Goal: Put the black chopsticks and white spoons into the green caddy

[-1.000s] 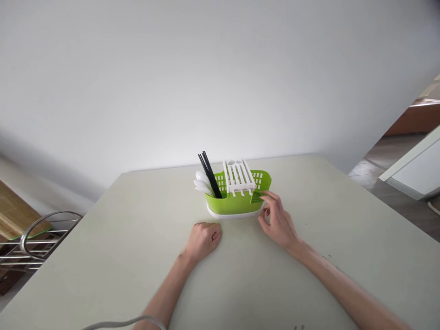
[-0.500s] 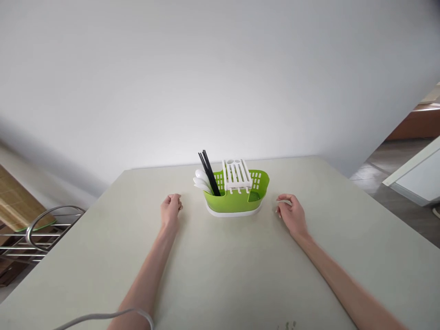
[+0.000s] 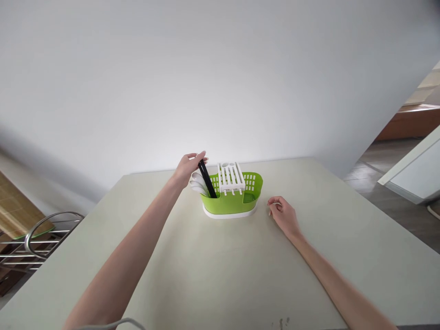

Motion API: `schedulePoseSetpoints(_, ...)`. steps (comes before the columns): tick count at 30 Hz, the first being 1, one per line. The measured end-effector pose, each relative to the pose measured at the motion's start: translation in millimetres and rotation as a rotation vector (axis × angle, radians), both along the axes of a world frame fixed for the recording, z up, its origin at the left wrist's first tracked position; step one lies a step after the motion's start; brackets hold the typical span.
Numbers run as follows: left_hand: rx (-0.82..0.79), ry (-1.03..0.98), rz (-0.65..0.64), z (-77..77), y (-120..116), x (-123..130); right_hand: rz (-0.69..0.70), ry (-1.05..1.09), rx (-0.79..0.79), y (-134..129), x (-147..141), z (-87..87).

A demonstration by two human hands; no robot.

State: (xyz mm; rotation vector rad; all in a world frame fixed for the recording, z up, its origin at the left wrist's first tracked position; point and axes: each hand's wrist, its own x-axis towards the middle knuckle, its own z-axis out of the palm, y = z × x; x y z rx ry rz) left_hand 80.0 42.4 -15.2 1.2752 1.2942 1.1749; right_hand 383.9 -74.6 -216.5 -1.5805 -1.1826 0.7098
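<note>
My left hand [image 3: 189, 164] is closed around the upper ends of a bundle of black chopsticks [image 3: 207, 179]. Their lower ends stand tilted inside a green basket [image 3: 231, 205] with a white base. White spoons [image 3: 198, 184] lean at the basket's left end, just below my left hand. Across the middle of the basket sits a white slotted rack [image 3: 231, 177] with small hooks at its front. My right hand [image 3: 283, 214] rests on the table to the right of the basket, apart from it. Its fingers are loosely curled with a gap at the thumb, and nothing is in them.
The pale table [image 3: 213, 270] meets a white wall [image 3: 220, 82] behind the basket. A metal wire rack [image 3: 41, 233] stands beyond the table's left edge. A grey cable [image 3: 127, 322] crosses near my left forearm. A white panel [image 3: 412, 165] is off to the right.
My left hand has risen from the table left of the basket and taken hold of the chopsticks' tops. My right hand stays on the table. The view has shifted slightly.
</note>
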Motion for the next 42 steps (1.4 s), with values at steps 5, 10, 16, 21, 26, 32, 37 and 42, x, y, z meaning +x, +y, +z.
schedulePoseSetpoints(5,-0.004,-0.073,-0.064,19.2,0,21,0.016,-0.011,0.012,0,1,-1.3)
schedulePoseSetpoints(10,-0.036,-0.093,-0.15,20.6,-10,34,0.033,-0.016,0.013,2,2,-4.7)
schedulePoseSetpoints(16,0.124,0.157,-0.166,7.0,-38,38,0.082,-0.042,-0.001,2,3,-6.4)
schedulePoseSetpoints(21,0.273,0.186,-0.105,-4.2,-55,37,0.104,-0.072,-0.006,0,1,-2.8)
schedulePoseSetpoints(26,0.414,-0.081,-0.043,7.5,-53,35,0.116,-0.092,-0.005,-1,1,-1.2)
schedulePoseSetpoints(32,0.593,-0.404,0.099,77.4,-55,-19,0.125,-0.106,-0.01,-1,3,0.3)
schedulePoseSetpoints(37,0.405,-0.517,0.25,82.2,-58,-94,0.135,-0.12,-0.016,-2,3,0.8)
schedulePoseSetpoints(42,0.036,-0.086,0.197,7.5,-65,-142,0.132,-0.144,-0.02,-2,3,1.4)
